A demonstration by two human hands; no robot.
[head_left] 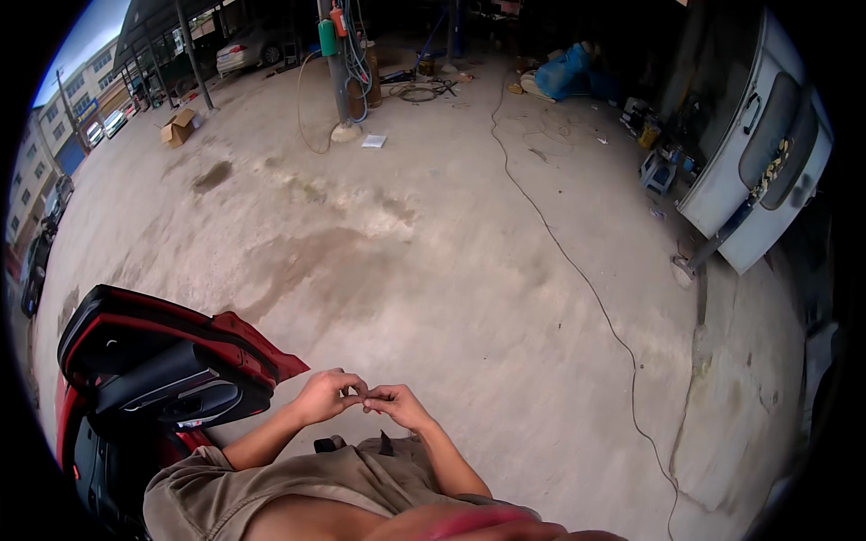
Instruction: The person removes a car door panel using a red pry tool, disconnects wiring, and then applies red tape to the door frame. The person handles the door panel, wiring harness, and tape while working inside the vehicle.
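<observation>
In front of my body, my left hand [330,395] and my right hand [400,405] meet at the fingertips. Both are closed in a pinch, thumbs and forefingers pressed together around one spot. Whatever sits between the fingertips is too small to name. An open red car door [262,347] stands just left of my left hand, its black inner panel [171,388] with the handle recess facing me. Neither hand touches the door.
A dark cable [577,270] snakes across the concrete floor [433,288] on my right. Farther off stand a post [336,81] with hoses, a cardboard box [179,128], a small stool [658,172] and a detached white vehicle panel [767,162].
</observation>
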